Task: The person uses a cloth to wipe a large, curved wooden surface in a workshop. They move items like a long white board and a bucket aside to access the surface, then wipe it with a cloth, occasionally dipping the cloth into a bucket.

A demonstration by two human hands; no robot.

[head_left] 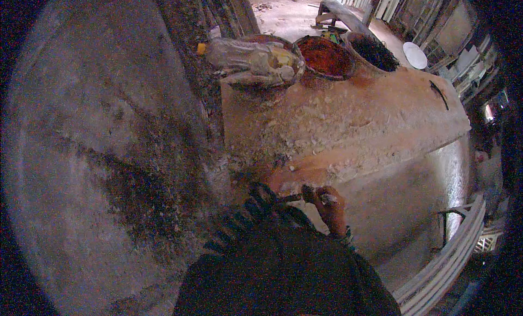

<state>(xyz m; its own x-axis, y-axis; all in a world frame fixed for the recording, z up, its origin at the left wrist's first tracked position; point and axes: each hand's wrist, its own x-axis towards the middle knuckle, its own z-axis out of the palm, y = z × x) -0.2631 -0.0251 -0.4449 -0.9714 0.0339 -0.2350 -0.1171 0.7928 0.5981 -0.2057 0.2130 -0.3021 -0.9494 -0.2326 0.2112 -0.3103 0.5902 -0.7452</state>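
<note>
In front of my body, my right hand (pixel 330 205) is closed, its fingers curled around what looks like a short dark stick (pixel 290 198). Its tip points left toward my dark frilled sleeve (pixel 256 199). My left hand (pixel 274 178) shows only as a reddish, dim patch beyond that sleeve, low over the work surface, and its fingers do not stand out. Both hands are at the near edge of a brown, dusty worktop (pixel 392 109). Crumbs and pale flakes lie scattered on it close to the hands.
At the worktop's far side lies a cloudy plastic bottle-like thing (pixel 245 63) with an orange end. Beside it stand a bowl of red-orange matter (pixel 327 59) and a container with dark strands (pixel 376 52). A grey stained surface (pixel 98 152) fills the left; a slatted bench (pixel 447 267) curves at lower right.
</note>
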